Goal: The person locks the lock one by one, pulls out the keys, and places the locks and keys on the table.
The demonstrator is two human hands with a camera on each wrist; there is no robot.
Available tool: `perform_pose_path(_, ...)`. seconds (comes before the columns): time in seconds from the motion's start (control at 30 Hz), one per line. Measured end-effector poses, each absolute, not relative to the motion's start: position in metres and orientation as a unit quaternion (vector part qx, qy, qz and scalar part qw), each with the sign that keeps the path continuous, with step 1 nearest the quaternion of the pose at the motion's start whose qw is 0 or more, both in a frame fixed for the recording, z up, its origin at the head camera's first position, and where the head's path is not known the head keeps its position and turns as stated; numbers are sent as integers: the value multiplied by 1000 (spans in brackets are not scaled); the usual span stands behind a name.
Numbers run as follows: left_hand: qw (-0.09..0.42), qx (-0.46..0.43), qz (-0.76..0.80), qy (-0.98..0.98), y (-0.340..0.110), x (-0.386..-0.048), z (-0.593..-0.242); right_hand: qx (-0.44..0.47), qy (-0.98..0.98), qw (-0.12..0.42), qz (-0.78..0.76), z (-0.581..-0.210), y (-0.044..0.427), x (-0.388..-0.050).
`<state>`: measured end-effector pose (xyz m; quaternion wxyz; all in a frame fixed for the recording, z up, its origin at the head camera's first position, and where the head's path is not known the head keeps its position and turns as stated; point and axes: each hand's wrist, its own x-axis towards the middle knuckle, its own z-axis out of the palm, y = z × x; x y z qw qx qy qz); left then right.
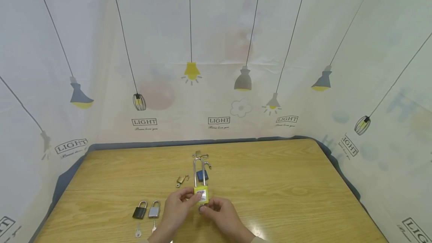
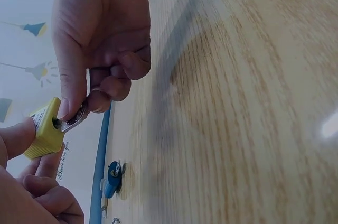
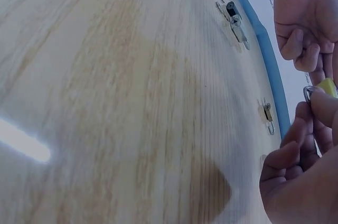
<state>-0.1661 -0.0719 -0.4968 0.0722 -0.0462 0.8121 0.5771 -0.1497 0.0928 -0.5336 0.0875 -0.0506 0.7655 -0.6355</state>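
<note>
My left hand [image 1: 179,205] pinches a yellow padlock [image 2: 46,134] by its body between thumb and fingers. The padlock is held up over the wooden table, its tall steel shackle [image 1: 194,171] pointing away from me. Both shackle legs reach down to the body in the head view; whether both are seated I cannot tell. My right hand [image 1: 222,213] pinches a key [image 2: 74,121] at the padlock's bottom, where the keyhole is. A metal ring [image 3: 308,94] shows at the right fingertips. How deep the key sits is hidden by the thumb.
Beyond the hands lie a blue padlock [image 1: 201,176] and a small brass padlock [image 1: 180,181], both with raised shackles, and another padlock [image 1: 199,155] farther back. At left are a black padlock [image 1: 139,212], a grey padlock [image 1: 154,212] and two keys [image 1: 138,232].
</note>
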Motion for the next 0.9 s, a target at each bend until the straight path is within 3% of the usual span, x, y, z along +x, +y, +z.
perform_pose_path(0.9,87,-95,600,789,-73,-170,-501,-17,753,51,-656,-533,82,-145)
